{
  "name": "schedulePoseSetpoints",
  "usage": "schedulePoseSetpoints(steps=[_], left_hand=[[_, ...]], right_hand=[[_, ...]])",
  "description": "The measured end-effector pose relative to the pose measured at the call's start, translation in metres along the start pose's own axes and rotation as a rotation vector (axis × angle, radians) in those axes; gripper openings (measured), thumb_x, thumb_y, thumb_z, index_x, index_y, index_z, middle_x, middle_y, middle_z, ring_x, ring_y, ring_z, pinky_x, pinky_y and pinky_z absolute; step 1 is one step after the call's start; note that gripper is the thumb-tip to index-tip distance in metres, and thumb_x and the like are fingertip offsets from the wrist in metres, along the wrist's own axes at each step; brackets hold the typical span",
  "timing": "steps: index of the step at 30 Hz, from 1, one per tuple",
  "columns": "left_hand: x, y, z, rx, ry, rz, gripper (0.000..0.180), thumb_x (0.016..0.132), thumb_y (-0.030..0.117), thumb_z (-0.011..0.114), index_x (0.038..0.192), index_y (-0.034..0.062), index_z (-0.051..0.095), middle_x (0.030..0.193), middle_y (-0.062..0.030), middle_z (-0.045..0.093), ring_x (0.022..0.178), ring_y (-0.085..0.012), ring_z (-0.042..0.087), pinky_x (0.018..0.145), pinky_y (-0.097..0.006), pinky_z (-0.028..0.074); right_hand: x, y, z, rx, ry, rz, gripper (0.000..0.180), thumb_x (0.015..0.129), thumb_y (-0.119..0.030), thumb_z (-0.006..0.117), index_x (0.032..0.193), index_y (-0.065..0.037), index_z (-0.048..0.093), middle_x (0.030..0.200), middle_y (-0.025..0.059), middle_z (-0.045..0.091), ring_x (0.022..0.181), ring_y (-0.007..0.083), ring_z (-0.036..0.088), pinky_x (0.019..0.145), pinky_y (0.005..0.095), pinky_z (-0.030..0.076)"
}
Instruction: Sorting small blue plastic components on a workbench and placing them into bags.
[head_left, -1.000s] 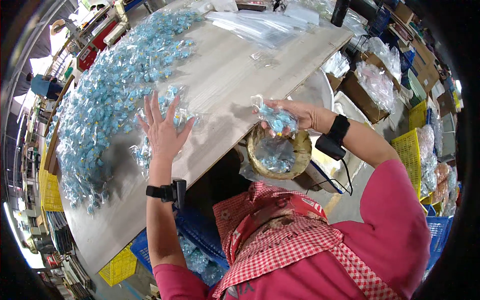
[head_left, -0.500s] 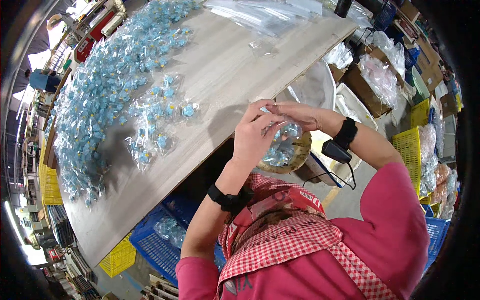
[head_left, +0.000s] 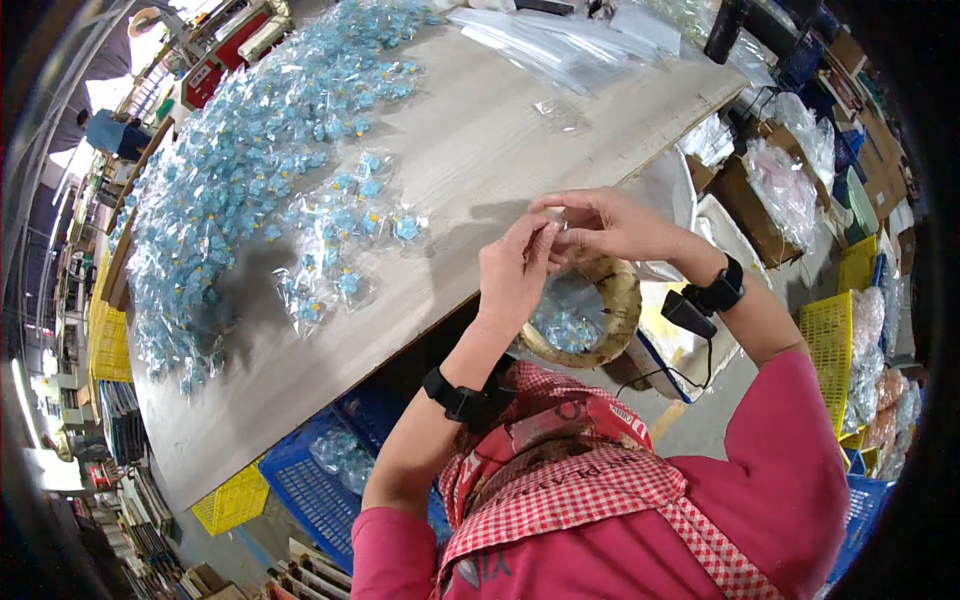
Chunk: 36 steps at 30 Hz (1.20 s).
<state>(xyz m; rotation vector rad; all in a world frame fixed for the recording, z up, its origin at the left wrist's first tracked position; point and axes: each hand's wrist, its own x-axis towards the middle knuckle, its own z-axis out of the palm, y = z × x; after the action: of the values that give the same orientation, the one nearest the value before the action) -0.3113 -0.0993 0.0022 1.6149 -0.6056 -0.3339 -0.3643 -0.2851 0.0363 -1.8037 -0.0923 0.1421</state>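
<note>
Both hands point(head_left: 550, 250) now pinching clear packet point(head_left: 562, 222) above basket point(head_left: 622, 300); left left table point(head_left: 500, 150).

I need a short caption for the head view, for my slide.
Both hands, left hand and right hand, pinch a clear bag above a round basket.

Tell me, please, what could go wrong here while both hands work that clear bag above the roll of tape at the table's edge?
1. Both hands, left hand and right hand, pinch a clear bag past the table edge; a slip would probably drop its blue pieces toward the blue crate or floor.
2. The tape roll sits beneath the bag, so it might snag the film.
3. The loose blue packets lie near the table's near edge; a forearm could sweep them off.
</note>
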Motion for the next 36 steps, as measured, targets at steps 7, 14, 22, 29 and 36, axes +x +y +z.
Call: schedulePoseSetpoints(steps=[7,14,22,29,36], left_hand=[[0.04,0.027,-0.101,1.11,0.143,0.112,0.075,0.091,0.056,0.058,0.149,0.015,0.036,0.158,-0.0221,0.02,0.144,-0.0494,0.017,0.11,-0.063,0.029],[0.018,-0.013,-0.181,1.277,-0.061,-0.226,0.09,0.078,0.07,0.063,0.153,0.0333,0.028,0.16,-0.0167,0.018,0.14,-0.0541,0.022,0.104,-0.073,0.026],[0.01,-0.026,-0.141,1.276,0.042,0.074,0.099,0.083,0.058,0.066,0.157,0.0221,0.012,0.159,-0.0106,0.025,0.139,-0.0465,0.031,0.104,-0.069,0.028],[-0.014,-0.031,-0.179,1.249,0.026,0.006,0.077,0.083,0.052,0.069,0.149,0.0321,0.035,0.15,-0.0103,0.04,0.134,-0.0399,0.038,0.106,-0.069,0.025],[-0.031,-0.048,-0.189,1.061,0.193,0.106,0.041,0.082,0.037,0.072,0.119,0.0224,0.06,0.135,-0.0086,0.05,0.128,-0.0361,0.044,0.107,-0.069,0.022]], right_hand=[[0.106,0.067,-0.08,-1.048,0.337,-0.257,0.038,0.1,-0.019,0.045,0.136,-0.016,0.054,0.135,0.01,0.057,0.122,0.0324,0.054,0.1,0.0474,0.045],[0.031,0.066,-0.07,-1.273,0.199,0.026,0.042,0.102,-0.026,0.04,0.144,-0.026,0.042,0.154,0.0099,0.034,0.142,0.0366,0.031,0.115,0.0536,0.025],[-0.058,0.085,-0.098,-1.315,0.501,0.374,0.061,0.089,-0.012,0.053,0.147,-0.019,0.038,0.155,0.0135,0.031,0.142,0.0366,0.029,0.113,0.0518,0.029],[0.039,-0.001,0.011,-0.852,0.369,-0.394,0.049,0.083,-0.019,0.068,0.129,-0.009,0.056,0.137,0.0153,0.053,0.127,0.0333,0.049,0.107,0.043,0.039],[0.117,0.029,0.062,-0.977,0.036,-0.499,0.047,0.087,-0.018,0.066,0.132,-0.011,0.053,0.128,0.0162,0.054,0.115,0.0333,0.054,0.096,0.0428,0.044]])
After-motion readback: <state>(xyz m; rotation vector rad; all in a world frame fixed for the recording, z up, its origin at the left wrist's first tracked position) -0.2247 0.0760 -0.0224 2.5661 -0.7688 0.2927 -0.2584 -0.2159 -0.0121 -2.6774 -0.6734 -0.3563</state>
